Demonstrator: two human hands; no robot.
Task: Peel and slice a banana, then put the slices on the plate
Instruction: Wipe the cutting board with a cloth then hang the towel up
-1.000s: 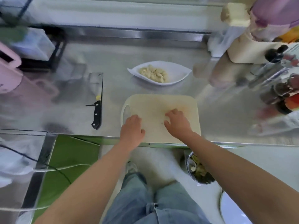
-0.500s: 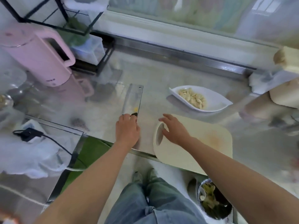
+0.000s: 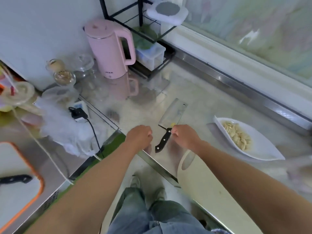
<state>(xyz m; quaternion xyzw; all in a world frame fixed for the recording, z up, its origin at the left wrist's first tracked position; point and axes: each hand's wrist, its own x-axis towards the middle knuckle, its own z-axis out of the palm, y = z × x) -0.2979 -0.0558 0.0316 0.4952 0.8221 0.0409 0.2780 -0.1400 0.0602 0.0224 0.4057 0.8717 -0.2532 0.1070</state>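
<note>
The banana slices (image 3: 236, 134) are sitting on the plate (image 3: 263, 149) — well right of the right grip (image 3: 184, 136), which is curling beside the cleaver (image 3: 172, 115) handle (grasp unclear); left grip (image 3: 139, 137) is clenching nothing.

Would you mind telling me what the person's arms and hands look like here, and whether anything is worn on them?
The left forearm and right forearm are bare to the frame's edge: no sleeve shows. The left hand and right hand wear no gloves, and I see no watch, bracelet or ring, though the fingers' undersides are hidden. Below them, faded blue jeans show.
</note>
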